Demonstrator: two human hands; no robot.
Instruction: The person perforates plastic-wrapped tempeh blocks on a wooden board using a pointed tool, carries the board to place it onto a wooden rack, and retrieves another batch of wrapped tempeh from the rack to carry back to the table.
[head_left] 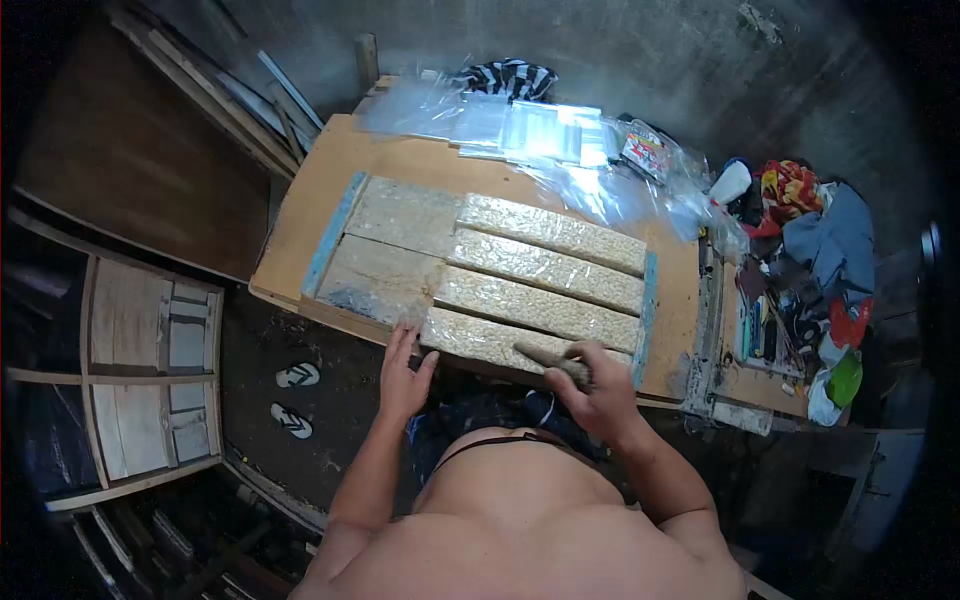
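Observation:
Several long, pale slabs of what look like soybeans (540,268), wrapped in clear plastic, lie side by side on a worn wooden board (385,270) with blue end strips. My left hand (404,375) rests at the board's front edge, fingers stretched out and thumb by the left end of the nearest slab (480,337). Over that slab's right part is my right hand (595,388), closed around a grey-brown tool (556,363) with a narrow tip pointing left. Most of the tool is hidden in the fist, and I cannot tell its kind.
Clear plastic bags (555,135) are spread along the back of the wooden table (320,190). Cloths (830,240) and small tools (765,325) crowd the right side. Flip-flops (291,420) lie on the floor at left, near a wooden frame (150,380). Planks (215,90) lean at the back left.

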